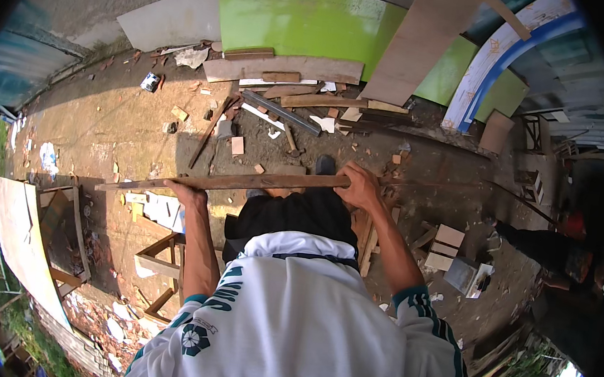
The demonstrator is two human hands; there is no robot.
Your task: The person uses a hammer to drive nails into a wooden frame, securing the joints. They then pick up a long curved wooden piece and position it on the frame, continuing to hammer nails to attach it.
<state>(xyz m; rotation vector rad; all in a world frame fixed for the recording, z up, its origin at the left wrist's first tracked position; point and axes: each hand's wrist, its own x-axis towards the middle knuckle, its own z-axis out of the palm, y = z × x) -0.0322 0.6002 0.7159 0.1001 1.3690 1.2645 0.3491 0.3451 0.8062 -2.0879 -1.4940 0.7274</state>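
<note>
A long, narrow wooden batten (259, 183) lies crosswise in front of my body, over my lap. My left hand (188, 191) is closed around it toward its left end, which sticks out past the hand. Farther right, my right hand (361, 186) grips the batten with the fingers wrapped over it. My knuckles hide part of the wood there. Below the batten are my dark shorts and part of a dark shoe (325, 165). On the ground beyond it lies what looks like a hammer (290, 141).
Green panels (301, 30) and a brown board (422, 45) lean at the back. Scrap wood and a grey metal bar (280, 111) litter the ground. Wooden frames (159, 266) and a pale-topped table (18, 235) stand left. Another person (544, 249) is at the right.
</note>
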